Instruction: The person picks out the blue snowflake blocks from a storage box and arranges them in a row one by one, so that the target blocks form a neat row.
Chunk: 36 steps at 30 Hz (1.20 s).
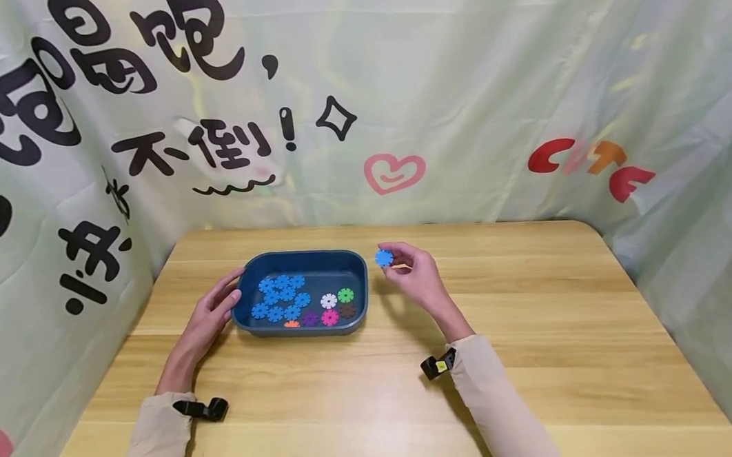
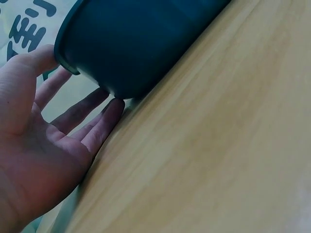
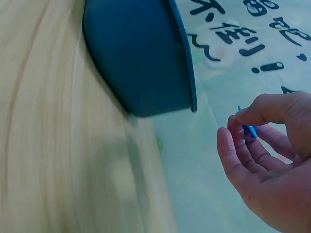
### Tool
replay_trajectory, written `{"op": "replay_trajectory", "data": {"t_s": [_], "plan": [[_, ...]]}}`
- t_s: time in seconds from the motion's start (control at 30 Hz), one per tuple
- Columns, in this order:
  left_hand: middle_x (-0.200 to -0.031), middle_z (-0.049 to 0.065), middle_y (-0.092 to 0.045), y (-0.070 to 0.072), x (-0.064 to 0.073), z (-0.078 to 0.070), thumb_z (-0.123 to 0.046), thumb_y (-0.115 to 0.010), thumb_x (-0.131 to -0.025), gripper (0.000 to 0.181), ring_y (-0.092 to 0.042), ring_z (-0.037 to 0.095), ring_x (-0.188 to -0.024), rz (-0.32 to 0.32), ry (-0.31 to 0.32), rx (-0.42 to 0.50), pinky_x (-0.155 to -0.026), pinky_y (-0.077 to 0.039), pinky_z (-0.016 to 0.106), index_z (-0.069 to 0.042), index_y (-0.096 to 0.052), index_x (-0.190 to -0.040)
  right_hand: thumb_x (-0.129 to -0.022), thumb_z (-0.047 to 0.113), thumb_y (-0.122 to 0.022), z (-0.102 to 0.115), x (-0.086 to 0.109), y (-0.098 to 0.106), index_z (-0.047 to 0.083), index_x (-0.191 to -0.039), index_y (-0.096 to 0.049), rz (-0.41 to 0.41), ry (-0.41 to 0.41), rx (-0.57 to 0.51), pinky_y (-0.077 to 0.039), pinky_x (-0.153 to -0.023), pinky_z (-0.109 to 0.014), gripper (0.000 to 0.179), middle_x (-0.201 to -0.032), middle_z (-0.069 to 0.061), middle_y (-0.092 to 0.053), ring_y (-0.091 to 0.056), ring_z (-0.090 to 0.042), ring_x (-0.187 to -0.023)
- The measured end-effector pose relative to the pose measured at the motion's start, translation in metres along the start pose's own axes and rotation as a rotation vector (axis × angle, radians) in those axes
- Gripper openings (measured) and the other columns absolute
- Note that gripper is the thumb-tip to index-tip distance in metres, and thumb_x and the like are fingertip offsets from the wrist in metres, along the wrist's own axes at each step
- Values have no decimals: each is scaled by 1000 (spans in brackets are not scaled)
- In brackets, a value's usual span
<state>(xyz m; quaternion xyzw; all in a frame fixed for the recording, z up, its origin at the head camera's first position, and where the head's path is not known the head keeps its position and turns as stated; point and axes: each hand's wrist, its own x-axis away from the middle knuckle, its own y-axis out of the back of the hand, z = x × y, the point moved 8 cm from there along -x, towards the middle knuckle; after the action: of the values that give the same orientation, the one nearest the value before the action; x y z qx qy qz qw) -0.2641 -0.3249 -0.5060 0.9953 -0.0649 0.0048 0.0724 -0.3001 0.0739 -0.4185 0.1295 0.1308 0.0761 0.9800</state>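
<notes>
Head view: dark blue tray [image 1: 333, 268], taken as landmark, rests flat on the wooden table [image 1: 531, 296]. Left hand [image 1: 210, 312] at the tray's left end; thumb and fingers well parted, touching rim and outer wall. Right hand [image 1: 419, 275] raised above the table just beside the tray's right end, apart from it; thumb and fingers pinch one blue notched disc [image 1: 383, 258], its flat face toward the camera. Inside the tray, left half: group of blue discs [image 1: 273, 297], several touching or overlapping. Inside, near right part: white disc [image 1: 328, 301] and green disc [image 1: 345, 295], with pink disc [image 1: 330, 317] and brown disc [image 1: 348, 311] on the near side of these. Purple disc [image 1: 309, 319] left of the pink one; orange disc [image 1: 291, 323] farther left, partly hidden by the tray's near wall. Behind the tray hangs a pale printed cloth [image 1: 458, 99] with black characters and a pink heart. Left wrist view: left hand spread wide, fingers fairly straight, thumb at the tray's rim, lower fingertips against its outer wall near the base; tray contents not visible here. Right wrist view: held blue disc appears nearly edge-on between thumb and fingers, clear of the tray's outer wall; remaining fingers loosely bent.
</notes>
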Motion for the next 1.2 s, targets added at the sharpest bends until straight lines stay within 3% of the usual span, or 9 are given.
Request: {"op": "replay_trajectory", "data": {"t_s": [0.17, 0.37, 0.77, 1.0, 1.2], "plan": [[-166, 17, -25, -1, 2, 0, -32, -51, -110, 55, -31, 39, -146, -11, -8, -8, -97, -47, 15, -24, -35, -161, -89, -9, -72, -13, -1, 4, -6, -127, -67, 6, -26, 74, -59, -88, -41, 39, -112, -21, -72, -69, -33, -98], [-166, 17, -25, 0, 2, -1, -33, -50, -110, 55, -32, 40, -146, -11, -12, -36, -98, -46, 15, -25, -35, -162, -89, -6, -75, -33, -2, 1, -6, -124, -69, 17, -79, 118, -58, -88, -41, 36, -104, -19, -72, -66, -29, -92], [-167, 14, -27, 1, 3, 1, -36, -51, -109, 55, -36, 32, -145, -21, 5, -46, -98, -46, 14, -28, -36, -161, -89, -5, -75, -59, -3, -2, -3, -124, -71, 57, -180, 190, -52, -72, -23, 35, -96, -12, -70, -62, -21, -85], [-167, 13, -26, 1, 1, 2, -37, -51, -109, 55, -30, 39, -148, -15, 15, -50, -100, -46, 17, -30, -36, -161, -90, 1, -76, -63, -3, -7, -1, -122, -73, 90, -172, 330, -51, -71, -29, 33, -96, -11, -71, -60, -21, -81], [-167, 13, -25, 2, 1, 2, -38, -51, -108, 56, -30, 39, -148, -21, 36, -50, -101, -46, 18, -31, -35, -161, -90, 3, -78, -66, -4, -11, -1, -121, -74, 100, -173, 351, -49, -74, -31, 31, -104, -15, -65, -58, -23, -84]]}}
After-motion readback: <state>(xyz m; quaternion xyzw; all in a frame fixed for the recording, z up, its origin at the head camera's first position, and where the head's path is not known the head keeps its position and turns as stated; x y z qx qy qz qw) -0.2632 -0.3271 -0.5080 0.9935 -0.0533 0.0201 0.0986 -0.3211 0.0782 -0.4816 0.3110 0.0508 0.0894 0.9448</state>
